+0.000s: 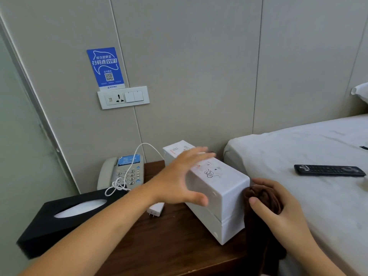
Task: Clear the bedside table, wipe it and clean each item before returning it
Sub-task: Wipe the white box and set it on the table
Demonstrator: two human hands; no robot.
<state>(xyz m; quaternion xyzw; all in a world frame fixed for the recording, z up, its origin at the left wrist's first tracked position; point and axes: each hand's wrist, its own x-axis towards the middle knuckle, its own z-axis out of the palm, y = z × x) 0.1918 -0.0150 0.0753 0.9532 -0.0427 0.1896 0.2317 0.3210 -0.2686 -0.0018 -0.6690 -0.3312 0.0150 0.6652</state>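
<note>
Reaching over the white box (217,188), the left hand (179,182) is spread, grasping nothing. Right hand (278,204) clutches a brown cloth (262,198) beside it.

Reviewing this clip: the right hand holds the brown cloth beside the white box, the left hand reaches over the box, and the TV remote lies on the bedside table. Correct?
Not quite. The remote lies on the bed, not the bedside table, as the head view shows. The rest holds: the right hand holds the brown cloth beside the white box, and the left hand reaches over the box.
</note>
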